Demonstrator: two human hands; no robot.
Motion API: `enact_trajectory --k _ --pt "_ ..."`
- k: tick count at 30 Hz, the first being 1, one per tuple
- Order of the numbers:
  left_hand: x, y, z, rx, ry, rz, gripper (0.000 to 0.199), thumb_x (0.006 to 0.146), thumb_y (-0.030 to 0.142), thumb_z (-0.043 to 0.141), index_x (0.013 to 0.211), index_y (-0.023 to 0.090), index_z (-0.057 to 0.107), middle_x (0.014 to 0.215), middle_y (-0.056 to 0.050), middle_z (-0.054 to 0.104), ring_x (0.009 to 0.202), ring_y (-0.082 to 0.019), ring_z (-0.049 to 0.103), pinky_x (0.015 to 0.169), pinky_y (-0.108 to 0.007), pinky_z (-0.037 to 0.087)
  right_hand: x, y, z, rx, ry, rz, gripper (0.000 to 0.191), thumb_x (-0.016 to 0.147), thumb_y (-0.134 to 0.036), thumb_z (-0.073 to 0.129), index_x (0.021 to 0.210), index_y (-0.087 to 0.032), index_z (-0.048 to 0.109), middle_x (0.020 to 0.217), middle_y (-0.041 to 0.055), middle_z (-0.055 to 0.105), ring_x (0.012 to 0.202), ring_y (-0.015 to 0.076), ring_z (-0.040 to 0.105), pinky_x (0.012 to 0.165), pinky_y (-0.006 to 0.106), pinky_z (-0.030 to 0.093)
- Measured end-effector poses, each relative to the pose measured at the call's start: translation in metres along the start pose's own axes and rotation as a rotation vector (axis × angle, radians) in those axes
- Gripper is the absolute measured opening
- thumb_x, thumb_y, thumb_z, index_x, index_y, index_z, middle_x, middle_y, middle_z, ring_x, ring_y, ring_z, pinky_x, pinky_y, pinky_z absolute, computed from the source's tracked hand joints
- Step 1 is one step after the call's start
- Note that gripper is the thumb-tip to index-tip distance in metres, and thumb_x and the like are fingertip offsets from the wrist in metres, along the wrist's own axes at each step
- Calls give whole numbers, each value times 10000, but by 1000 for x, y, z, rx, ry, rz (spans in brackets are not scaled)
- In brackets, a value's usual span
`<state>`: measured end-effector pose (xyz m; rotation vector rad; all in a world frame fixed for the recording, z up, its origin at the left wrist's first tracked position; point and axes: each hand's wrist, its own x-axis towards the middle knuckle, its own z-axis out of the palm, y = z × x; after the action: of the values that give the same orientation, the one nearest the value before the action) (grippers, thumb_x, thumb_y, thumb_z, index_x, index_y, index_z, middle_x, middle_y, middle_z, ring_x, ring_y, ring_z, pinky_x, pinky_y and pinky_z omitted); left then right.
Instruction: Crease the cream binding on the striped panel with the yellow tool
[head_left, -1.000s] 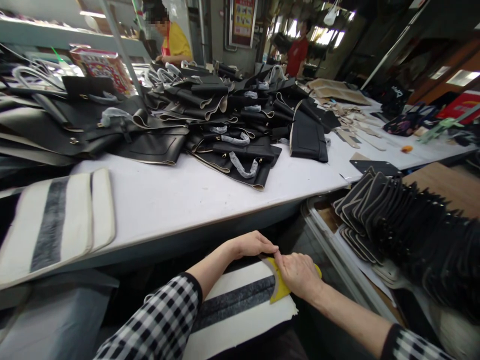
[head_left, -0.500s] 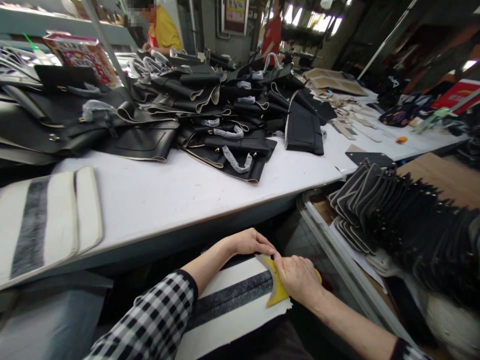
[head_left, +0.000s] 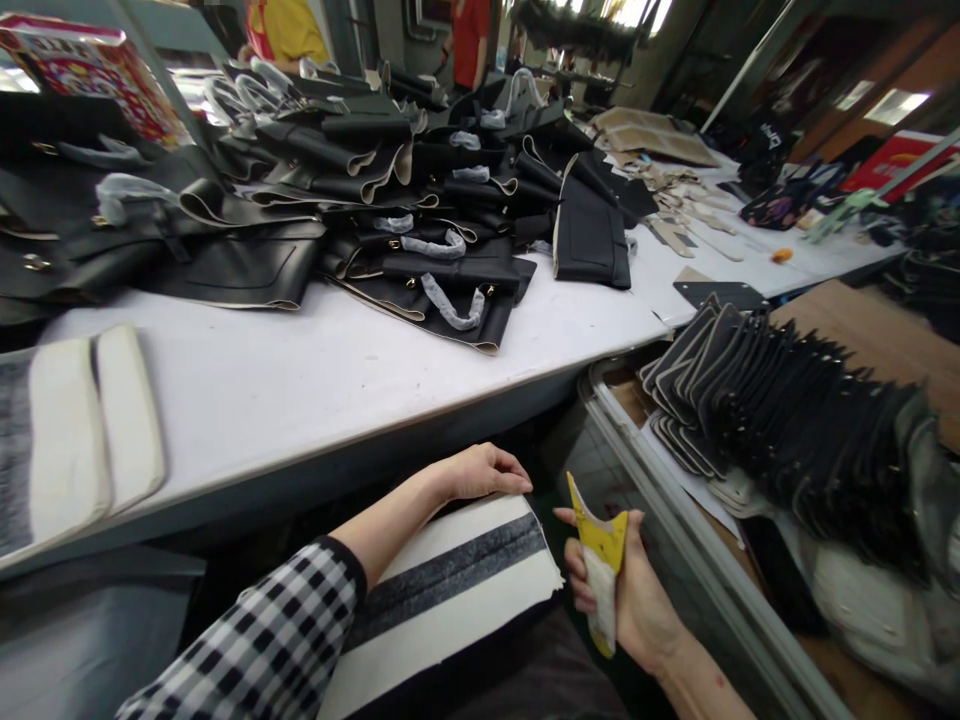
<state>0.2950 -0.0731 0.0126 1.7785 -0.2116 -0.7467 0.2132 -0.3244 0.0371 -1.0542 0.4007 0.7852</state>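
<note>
And there was the right hand (head_left: 641, 595), palm turned up, its fingers and thumb closed around a yellow tool (head_left: 604, 555), the curved notch at the top. The tool stood clear of the striped panel (head_left: 457, 578), just beyond its right end. Over on the other side, the left hand (head_left: 484, 472) had its bent fingers at the panel's far right corner; its thumb was hidden, so whether it pinched the edge could not be told. The panel itself, cream with a dark band, lay slanted in front of the person, below the near edge of the white table (head_left: 277, 370).

Up on that table, black bags (head_left: 375, 165) sprawled in a heap, some handles wrapped in clear plastic. Cream pieces (head_left: 71, 440) sat at the left edge. Out right, a packed row of dark pieces (head_left: 795, 430) leaned together, and a person in red (head_left: 470, 42) stood beyond the heap.
</note>
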Motion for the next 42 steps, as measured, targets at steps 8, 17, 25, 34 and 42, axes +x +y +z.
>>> enact_trajectory --k 8,17,25,34,42 --pt "-4 19 -5 175 -41 -30 281 785 438 691 952 218 744 824 15 712 799 -150 626 691 -219 453 23 18 19 -291 169 -248 727 723 -642 732 1309 -270 514 757 -41 475 633 123 431 583 243 377" --pt "9 43 -15 455 -133 -56 380 612 537 800 849 251 719 814 9 707 785 -201 633 631 -266 418 21 28 7 -537 184 -276 511 857 -526 648 1270 -238 559 887 4 562 822 172 548 750 289 459" --pt "23 69 -9 775 -287 -39 416 649 590 778 919 280 719 881 -21 726 797 -234 654 614 -281 441 23 20 16 -698 165 -293 438 888 -522 596 1221 -241 548 960 26 584 904 188 560 785 277 467" --pt "21 66 -3 735 -197 -37 351 605 511 843 845 273 748 771 -23 686 784 -247 647 669 -297 450 19 20 11 -664 135 -284 438 874 -488 635 1238 -258 558 939 24 598 857 195 570 734 293 478" --pt "13 73 3 829 -170 -16 396 668 516 809 960 255 746 972 -93 733 886 -312 671 706 -348 492 19 38 5 -576 155 -349 488 859 -507 653 1260 -251 546 1300 74 594 1228 257 526 1061 387 399"
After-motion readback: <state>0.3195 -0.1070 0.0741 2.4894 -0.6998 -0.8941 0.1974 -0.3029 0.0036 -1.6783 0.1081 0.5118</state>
